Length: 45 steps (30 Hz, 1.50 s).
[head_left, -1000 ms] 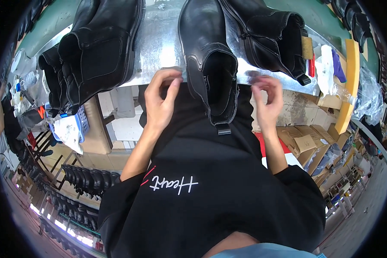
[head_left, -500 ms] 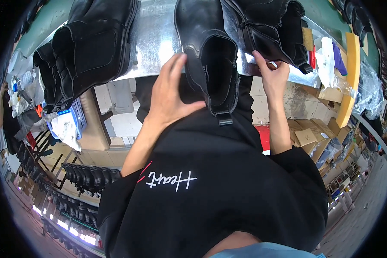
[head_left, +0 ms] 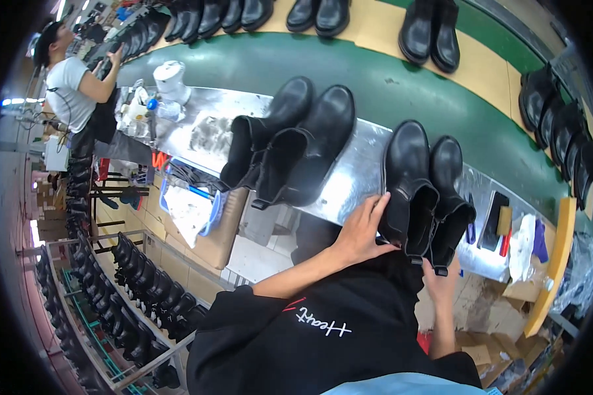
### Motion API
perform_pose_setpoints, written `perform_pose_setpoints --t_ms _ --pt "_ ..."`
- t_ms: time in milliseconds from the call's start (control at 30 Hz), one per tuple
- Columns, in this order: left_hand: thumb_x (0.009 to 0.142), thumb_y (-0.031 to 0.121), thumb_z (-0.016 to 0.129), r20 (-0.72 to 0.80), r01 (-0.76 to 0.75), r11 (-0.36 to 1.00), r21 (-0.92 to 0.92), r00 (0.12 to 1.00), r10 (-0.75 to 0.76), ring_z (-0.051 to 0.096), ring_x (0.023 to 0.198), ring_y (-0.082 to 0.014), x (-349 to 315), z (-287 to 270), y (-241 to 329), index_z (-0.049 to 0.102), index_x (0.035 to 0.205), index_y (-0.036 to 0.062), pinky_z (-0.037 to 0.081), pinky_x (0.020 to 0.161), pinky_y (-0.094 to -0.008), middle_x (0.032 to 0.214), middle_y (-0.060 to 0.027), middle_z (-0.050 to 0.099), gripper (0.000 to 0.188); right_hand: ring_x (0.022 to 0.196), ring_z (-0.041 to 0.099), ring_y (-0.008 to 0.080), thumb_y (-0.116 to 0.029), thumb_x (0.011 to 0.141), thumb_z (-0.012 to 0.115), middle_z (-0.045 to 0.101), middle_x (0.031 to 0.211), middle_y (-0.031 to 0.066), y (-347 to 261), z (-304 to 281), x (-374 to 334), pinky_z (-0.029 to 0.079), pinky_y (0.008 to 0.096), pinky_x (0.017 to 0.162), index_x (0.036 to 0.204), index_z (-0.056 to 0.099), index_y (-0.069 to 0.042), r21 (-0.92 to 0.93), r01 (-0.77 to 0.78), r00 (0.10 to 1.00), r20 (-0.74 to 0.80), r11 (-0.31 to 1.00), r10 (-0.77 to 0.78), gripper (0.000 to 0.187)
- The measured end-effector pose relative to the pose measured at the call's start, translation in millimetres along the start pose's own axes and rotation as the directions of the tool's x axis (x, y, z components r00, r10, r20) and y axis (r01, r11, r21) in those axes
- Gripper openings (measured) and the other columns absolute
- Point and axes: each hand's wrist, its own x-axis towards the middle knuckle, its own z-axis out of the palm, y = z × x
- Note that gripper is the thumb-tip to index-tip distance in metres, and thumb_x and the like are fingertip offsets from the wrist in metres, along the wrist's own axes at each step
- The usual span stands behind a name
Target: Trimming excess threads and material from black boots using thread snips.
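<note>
Green work surface (head_left: pixel 375 105) runs behind the metal bench (head_left: pixel 359 174), with more black shoes (head_left: pixel 333 16) lined up past it. So, right of the bench's middle, a pair of black boots (head_left: pixel 405 164) stands toes away, heels at the near edge. Left hand (head_left: pixel 359 234) is pretty much open, fingertips on the left boot's side, thumb by its heel. Right hand (head_left: pixel 441 283) is down at the right boot's heel, partly hidden, so can't tell if it's gripping. Another pair (head_left: pixel 329 145) sits on the bench's left half; white cloth (head_left: pixel 522 247) and purple cloth (head_left: pixel 540 240) are by its right end.
</note>
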Motion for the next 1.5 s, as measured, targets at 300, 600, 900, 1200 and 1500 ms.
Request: perform_pose_setpoints --t_ms 300,600,900,1200,1500 --pt "0.087 0.025 0.066 -0.050 -0.038 0.993 -0.108 0.998 0.033 0.059 0.092 -0.0364 40 -24 -45 0.057 0.115 0.0010 0.047 0.080 -0.0427 0.097 -0.0184 0.058 0.038 0.084 0.060 0.0271 0.012 0.075 0.058 0.065 0.108 0.0126 -118 -90 112 0.049 0.0350 0.077 0.109 0.064 0.000 -0.167 0.569 0.821 0.177 0.805 -0.543 0.036" --pt "0.093 0.016 0.055 -0.158 -0.043 0.947 0.319 0.983 0.098 0.060 0.068 -0.0392 114 -4 -75 0.054 0.077 0.0020 0.046 0.062 -0.0497 0.072 -0.0196 0.060 0.021 0.089 0.053 0.0177 -0.013 0.073 0.062 0.056 0.108 0.0056 -160 -55 138 0.044 0.0295 0.072 0.110 0.060 -0.004 -0.327 0.923 0.383 0.736 0.202 -0.558 0.039" --pt "0.090 0.011 0.058 -0.198 -0.121 0.909 0.400 0.957 0.214 0.053 0.076 -0.0305 111 8 -73 0.054 0.076 0.0041 0.040 0.069 -0.0417 0.075 -0.0128 0.054 0.016 0.090 0.054 0.0170 -0.021 0.072 0.062 0.059 0.089 0.0021 -155 -39 133 0.043 0.0286 0.069 0.079 0.068 -0.005 -0.076 0.997 0.066 0.881 -0.003 -0.469 0.018" --pt "0.092 0.012 0.056 -0.224 -0.088 0.921 0.379 0.957 0.184 0.053 0.075 -0.0313 110 5 -75 0.053 0.076 0.0039 0.040 0.069 -0.0426 0.073 -0.0135 0.053 0.018 0.076 0.060 0.0176 -0.017 0.069 0.065 0.058 0.074 0.0016 -179 -52 181 0.047 0.0305 0.068 0.068 0.065 -0.009 -0.010 0.999 0.032 0.889 0.050 -0.456 0.008" --pt "0.083 0.011 0.063 -0.089 -0.197 0.844 0.499 0.957 0.276 0.052 0.078 -0.0275 115 4 -72 0.055 0.076 0.0063 0.038 0.070 -0.0403 0.078 -0.0102 0.051 0.011 0.078 0.064 0.0319 -0.011 0.059 0.074 0.064 0.077 0.0133 -194 -108 281 0.051 0.0422 0.072 0.061 0.064 -0.002 -0.316 0.881 0.461 0.741 0.354 -0.488 0.014"
